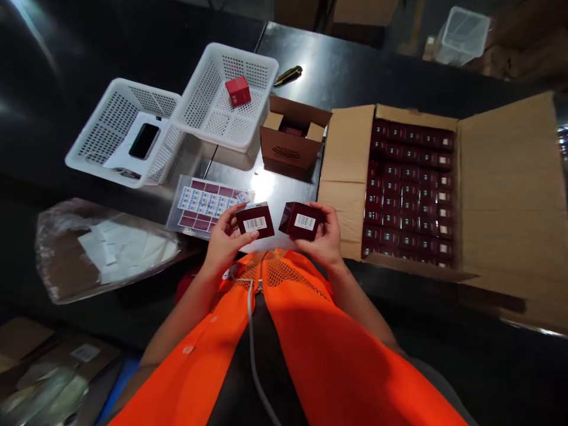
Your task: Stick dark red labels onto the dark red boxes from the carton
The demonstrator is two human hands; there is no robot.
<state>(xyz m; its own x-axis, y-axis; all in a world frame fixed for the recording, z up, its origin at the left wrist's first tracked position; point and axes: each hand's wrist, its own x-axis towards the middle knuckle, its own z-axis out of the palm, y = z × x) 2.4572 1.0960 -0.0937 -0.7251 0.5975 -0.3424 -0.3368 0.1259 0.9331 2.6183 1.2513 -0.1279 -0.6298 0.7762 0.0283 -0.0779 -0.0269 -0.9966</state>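
Left hand (225,241) holds 1 maroon box (261,214); right hand (327,241), another box (290,218) just beside.

Bench (331,56): carton (346,148) right, packages (408,189) inside; second carton (286,155) just left. Farther left, two baskets (213,137), phone (144,141) in left one. Sticker sheet (206,205) before baskets. Front: box (256,219) in left hand (224,239), another box (302,221) in right hand (327,239).
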